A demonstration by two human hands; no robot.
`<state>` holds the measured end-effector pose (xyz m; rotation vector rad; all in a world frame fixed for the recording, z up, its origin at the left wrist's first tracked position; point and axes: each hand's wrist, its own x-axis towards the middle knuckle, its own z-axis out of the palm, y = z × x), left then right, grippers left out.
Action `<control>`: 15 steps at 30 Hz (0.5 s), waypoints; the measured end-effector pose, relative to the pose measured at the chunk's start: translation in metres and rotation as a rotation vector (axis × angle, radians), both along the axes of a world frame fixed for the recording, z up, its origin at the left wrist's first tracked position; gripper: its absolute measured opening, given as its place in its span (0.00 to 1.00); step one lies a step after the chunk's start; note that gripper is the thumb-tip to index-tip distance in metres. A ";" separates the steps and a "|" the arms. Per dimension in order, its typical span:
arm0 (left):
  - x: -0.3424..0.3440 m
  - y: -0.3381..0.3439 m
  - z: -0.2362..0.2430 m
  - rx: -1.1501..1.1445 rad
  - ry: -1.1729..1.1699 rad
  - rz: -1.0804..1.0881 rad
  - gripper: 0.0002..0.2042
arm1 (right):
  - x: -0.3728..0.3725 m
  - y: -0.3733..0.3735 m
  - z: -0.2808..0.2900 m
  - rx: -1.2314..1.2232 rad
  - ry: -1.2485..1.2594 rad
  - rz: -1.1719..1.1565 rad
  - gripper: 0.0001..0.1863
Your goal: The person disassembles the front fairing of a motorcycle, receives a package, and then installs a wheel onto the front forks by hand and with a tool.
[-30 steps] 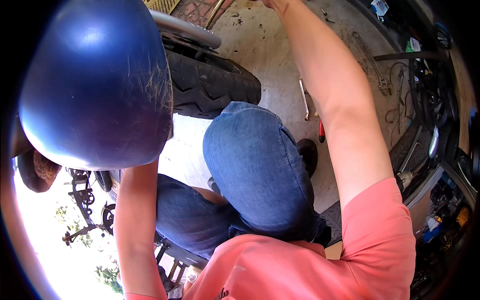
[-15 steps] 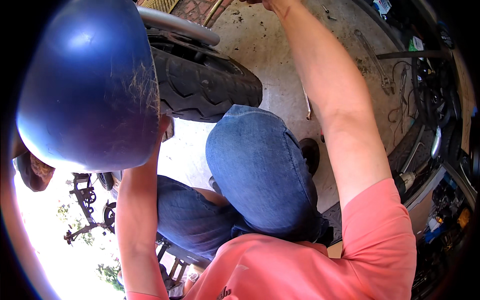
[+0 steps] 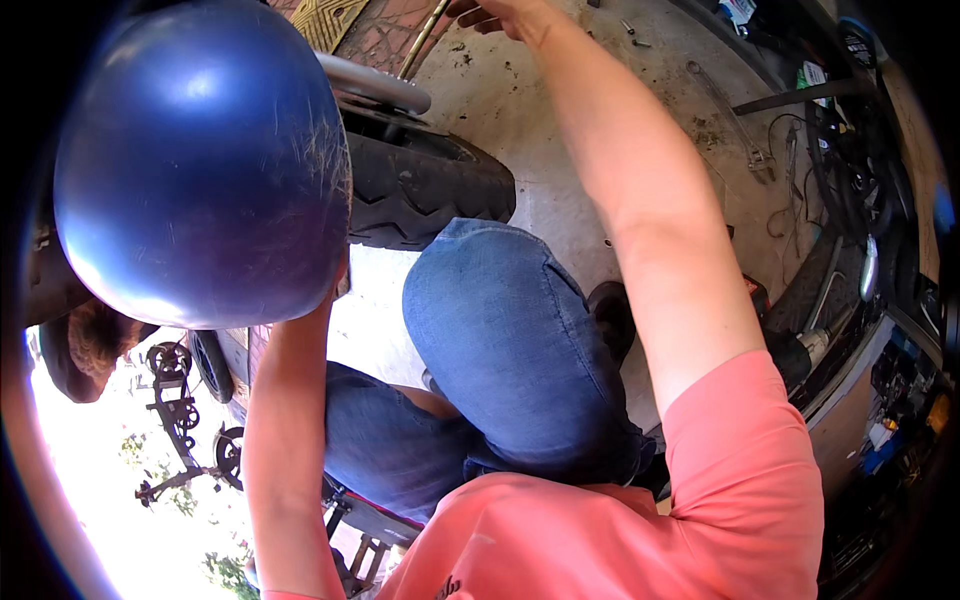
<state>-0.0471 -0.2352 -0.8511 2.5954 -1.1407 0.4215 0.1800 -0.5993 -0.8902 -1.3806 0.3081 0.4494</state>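
Note:
A large, glossy dark-blue rounded shell (image 3: pixel 205 170), scratched along its right edge, fills the upper left. My left forearm (image 3: pixel 285 430) runs up behind it, and my left hand is hidden there. Just to the right of the shell are a black treaded tyre (image 3: pixel 430 190) and a silver pipe (image 3: pixel 375 85). At the top edge, my right hand (image 3: pixel 490 14) is partly cut off. Its visible fingers are apart with nothing seen in them, close to a thin rod (image 3: pixel 424 38).
My bent knee (image 3: pixel 500 300) is below the tyre. On the concrete floor to the right lie a long wrench (image 3: pixel 725 110) and small bolts (image 3: pixel 635 34). Cluttered tools and a black strap (image 3: pixel 805 96) line the right side. A dark wheeled frame (image 3: pixel 180 410) stands outside at left.
The view has shifted slightly, and the blue shell sits further right in it. My right hand shows more, with its fingers now visible apart. My right arm covers the small wrench seen earlier.

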 end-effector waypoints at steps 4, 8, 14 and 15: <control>0.001 0.033 -0.015 -0.045 0.110 -0.012 0.33 | 0.002 0.005 0.012 -0.045 -0.025 -0.025 0.15; -0.009 0.043 -0.030 -0.144 0.251 0.073 0.33 | 0.000 0.005 0.010 -0.058 -0.034 -0.047 0.15; -0.018 0.025 -0.026 -0.014 0.185 0.150 0.32 | 0.010 0.001 0.005 -0.047 -0.091 -0.048 0.15; -0.020 0.024 -0.024 0.010 0.173 0.163 0.32 | 0.011 0.003 0.005 -0.049 -0.089 -0.047 0.15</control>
